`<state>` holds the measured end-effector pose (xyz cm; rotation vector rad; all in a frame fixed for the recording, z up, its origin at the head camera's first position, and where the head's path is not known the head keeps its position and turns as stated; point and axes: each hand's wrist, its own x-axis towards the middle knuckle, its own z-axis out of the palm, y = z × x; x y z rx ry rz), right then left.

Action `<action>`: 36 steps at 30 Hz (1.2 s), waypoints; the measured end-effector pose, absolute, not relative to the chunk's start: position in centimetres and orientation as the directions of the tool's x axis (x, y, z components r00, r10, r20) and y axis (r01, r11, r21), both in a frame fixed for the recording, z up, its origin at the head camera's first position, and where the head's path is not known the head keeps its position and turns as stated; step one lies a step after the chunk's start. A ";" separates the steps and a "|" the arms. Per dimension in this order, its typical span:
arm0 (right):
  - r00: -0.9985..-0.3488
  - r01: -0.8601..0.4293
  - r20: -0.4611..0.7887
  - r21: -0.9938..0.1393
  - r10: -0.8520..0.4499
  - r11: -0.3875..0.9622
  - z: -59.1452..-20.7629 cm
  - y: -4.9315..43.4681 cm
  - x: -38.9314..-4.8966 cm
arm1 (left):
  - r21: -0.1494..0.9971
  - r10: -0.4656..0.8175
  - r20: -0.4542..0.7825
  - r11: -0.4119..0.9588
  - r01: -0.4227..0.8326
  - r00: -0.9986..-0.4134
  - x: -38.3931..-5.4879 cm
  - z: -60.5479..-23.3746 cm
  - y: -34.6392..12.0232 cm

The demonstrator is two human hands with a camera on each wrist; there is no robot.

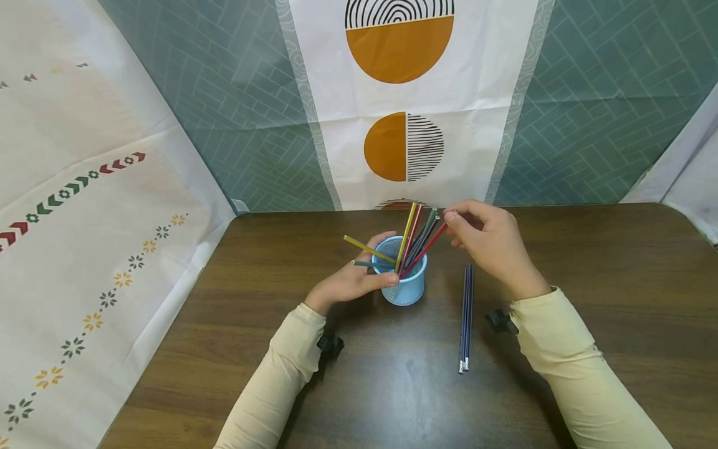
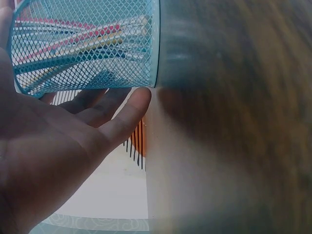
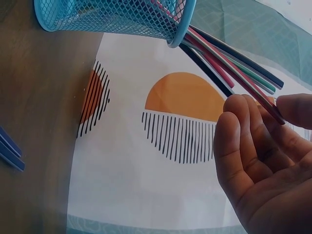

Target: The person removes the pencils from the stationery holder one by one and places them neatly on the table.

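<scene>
A light-blue mesh pencil cup (image 1: 406,292) stands upright on the table, with several yellow, red, green and dark pencils leaning out of it. My left hand (image 1: 353,280) holds it from the left, thumb on the near side and fingers round the far side. In the left wrist view, pencil ends show through the mesh (image 2: 87,48). Between thumb and fingertips, my right hand (image 1: 490,237) pinches the upper end of a red pencil (image 1: 430,243), whose lower end is inside the cup. The right wrist view shows that pinch close up, with other pencils (image 3: 253,78) beside it.
Dark blue pencils (image 1: 467,318) lie side by side on the brown wooden table (image 1: 617,312), right of the cup. A patterned cloth (image 1: 241,93) hangs along the table's back edge. Another printed cloth (image 1: 112,237) covers the left side.
</scene>
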<state>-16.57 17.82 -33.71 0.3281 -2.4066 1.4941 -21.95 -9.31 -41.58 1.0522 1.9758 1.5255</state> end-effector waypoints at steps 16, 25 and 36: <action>-0.932 -0.344 0.360 -0.836 -0.047 0.427 -33.8 17.8 -16.6 | 0.942 0.775 0.123 0.106 0.319 -0.619 -22.1 -41.8 -9.3; -0.931 -0.345 0.363 -0.837 -0.042 0.425 -33.8 17.9 -16.6 | 0.940 0.776 0.124 0.108 0.324 -0.619 -22.1 -41.7 -9.4; -0.935 -0.333 0.353 -0.838 -0.035 0.433 -33.6 18.0 -16.5 | 0.939 0.774 0.122 0.112 0.324 -0.621 -22.1 -41.8 -9.3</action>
